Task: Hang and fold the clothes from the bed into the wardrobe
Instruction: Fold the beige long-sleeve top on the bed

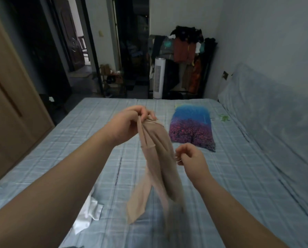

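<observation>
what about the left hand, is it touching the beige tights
Touching. The head view shows the left hand pinching the top of the beige tights, which hang from it.

Home bedroom: bed point(167, 221), clothes rack point(189, 56)

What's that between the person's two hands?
In the head view, beige tights hang between them: the left hand grips the top, the right hand pinches a side edge.
</observation>
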A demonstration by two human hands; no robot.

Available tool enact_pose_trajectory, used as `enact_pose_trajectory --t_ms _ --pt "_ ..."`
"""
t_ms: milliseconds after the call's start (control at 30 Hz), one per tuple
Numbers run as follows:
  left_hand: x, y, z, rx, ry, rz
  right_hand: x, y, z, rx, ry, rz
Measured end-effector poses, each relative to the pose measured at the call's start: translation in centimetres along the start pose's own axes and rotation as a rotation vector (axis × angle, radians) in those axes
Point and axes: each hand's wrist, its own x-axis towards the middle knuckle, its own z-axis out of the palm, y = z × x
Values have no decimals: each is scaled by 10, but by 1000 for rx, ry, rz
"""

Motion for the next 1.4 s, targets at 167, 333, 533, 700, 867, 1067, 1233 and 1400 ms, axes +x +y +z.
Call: enact_pose_trajectory --t_ms 167,333,533,700,867,1067,1233,1400 --pt "-5 7 3 83 9 -22 13 1 13 -143 -20 -63" --pt "-23 17 5 73 -8 15 17 3 48 -172 -358 -72" --pt "-61 30 -11 357 100 -7 12 19 87 -100 -631 62" --pt "-102 44 -53 940 196 -132 23 18 76 -272 -496 -22" --pt "-131 47 -71 1310 171 -256 27 -29 48 -633 -481 -321" --pt "-162 51 -78 1512 218 -185 -19 -64 17 -1009 -488 -423" --pt "-206 29 -72 1377 394 -82 -69 -90 -3 -917 -280 -224" --pt "-246 -7 -57 1173 448 78 -123 -104 -22 -775 -179 -207"
